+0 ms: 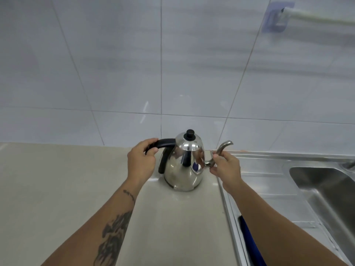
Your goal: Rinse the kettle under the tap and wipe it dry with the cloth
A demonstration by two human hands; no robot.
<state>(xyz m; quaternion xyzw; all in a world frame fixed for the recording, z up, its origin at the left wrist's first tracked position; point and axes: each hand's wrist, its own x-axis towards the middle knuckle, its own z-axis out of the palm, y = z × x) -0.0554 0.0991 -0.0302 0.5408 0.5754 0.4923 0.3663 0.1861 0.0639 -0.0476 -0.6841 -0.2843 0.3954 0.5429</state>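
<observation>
So this looks like the very start, the pick-up before any rinsing; the kettle (184, 166) sits upright on the beige counter (67, 179), lid on, right by the edge of the steel drainboard (269, 169); the left hand (141, 160) is wrapped around the black handle (166, 144), fingers curled over the top; the right hand (226, 167) is pinching the thin curved spout (221, 150) low down, near its base; the sink (326, 189) is off to the right, and only a bit of what's probably the tap shows at the frame edge; something dark blue (249, 242), maybe the cloth, peeks out under the right forearm; next move is probably lifting it and carrying it right over the basin, keeping it level
</observation>
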